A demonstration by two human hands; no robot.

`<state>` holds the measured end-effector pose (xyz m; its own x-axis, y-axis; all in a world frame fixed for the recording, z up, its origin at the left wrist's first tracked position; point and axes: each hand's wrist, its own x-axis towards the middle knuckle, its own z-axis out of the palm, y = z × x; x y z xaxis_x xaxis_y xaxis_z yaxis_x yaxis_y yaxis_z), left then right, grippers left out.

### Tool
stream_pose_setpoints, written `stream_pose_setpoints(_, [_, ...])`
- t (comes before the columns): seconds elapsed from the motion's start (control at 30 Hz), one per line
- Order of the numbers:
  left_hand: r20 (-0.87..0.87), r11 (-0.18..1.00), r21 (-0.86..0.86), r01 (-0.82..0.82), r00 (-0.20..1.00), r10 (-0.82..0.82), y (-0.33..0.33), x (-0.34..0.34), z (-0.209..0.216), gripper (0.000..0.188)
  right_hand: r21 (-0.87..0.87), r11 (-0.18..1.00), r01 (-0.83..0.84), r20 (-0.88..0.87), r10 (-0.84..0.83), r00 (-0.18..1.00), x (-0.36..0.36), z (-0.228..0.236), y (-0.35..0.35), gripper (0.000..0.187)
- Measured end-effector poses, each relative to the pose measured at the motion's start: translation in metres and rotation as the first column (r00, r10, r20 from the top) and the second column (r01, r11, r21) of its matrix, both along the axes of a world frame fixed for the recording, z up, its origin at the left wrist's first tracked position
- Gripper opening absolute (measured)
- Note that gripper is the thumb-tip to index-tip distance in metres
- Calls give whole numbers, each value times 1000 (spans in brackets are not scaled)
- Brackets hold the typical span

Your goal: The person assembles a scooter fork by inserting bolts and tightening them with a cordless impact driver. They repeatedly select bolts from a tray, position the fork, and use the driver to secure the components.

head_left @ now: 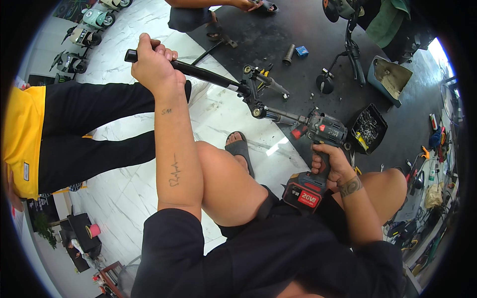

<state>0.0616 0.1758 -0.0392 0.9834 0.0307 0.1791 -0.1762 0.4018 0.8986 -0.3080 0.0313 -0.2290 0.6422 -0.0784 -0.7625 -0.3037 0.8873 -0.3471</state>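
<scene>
2 grips cooperate: the right hand [332, 161] holds the impact wrench [325, 130], the left hand [156, 64] clasps the black stem [208, 75] of the fork assembly [248, 90] left of this wrench, so bolt work seems in hand, next probably needing steady alignment.

The right hand [335, 162] partly hides the drill [326, 130]; the top edge crops a person [189, 20]; metal bits [366, 124] at right look indistinct.

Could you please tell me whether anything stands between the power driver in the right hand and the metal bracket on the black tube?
Nothing visible does: the right hand holds the power driver, whose shaft runs to the metal bracket on the black tube in the left hand. Whether it is seated is unclear.
</scene>
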Motion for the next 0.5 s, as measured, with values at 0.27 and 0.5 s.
stream_pose_setpoints(0.27, [20,999,-29,-17,1000,17,-4,1,1,28,-225,972,-75,55,89,995,-1,-2,2,13])
stream_pose_setpoints(0.5, [18,999,-30,-19,1000,19,-4,3,-1,28,-230,971,-72,67,89,994,-1,-3,0,12])
